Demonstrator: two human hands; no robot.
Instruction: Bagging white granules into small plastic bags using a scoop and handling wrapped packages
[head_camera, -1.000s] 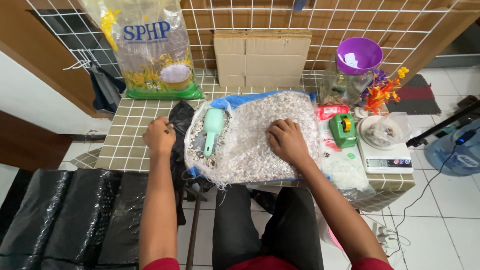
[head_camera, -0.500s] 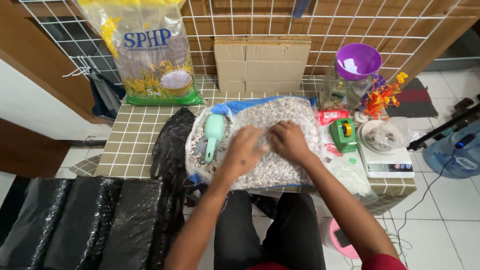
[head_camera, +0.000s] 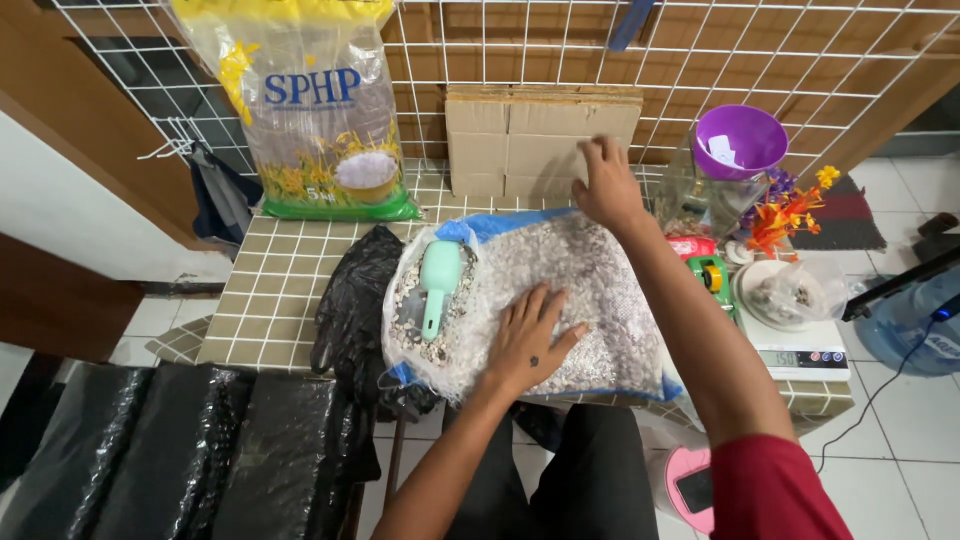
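scoop mint green | bowl purple | bag black

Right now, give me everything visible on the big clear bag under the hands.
The clear plastic bag lies flat on the tiled table, bulging with pale gravel-like grains, blue trim showing at its top and bottom edges. Its mouth faces left, open, with a mint-green scoop resting in the grains there. The left hand presses palm-down on its middle; the right hand is at its far top edge, in front of the cardboard. A black plastic bag lies against its left side.
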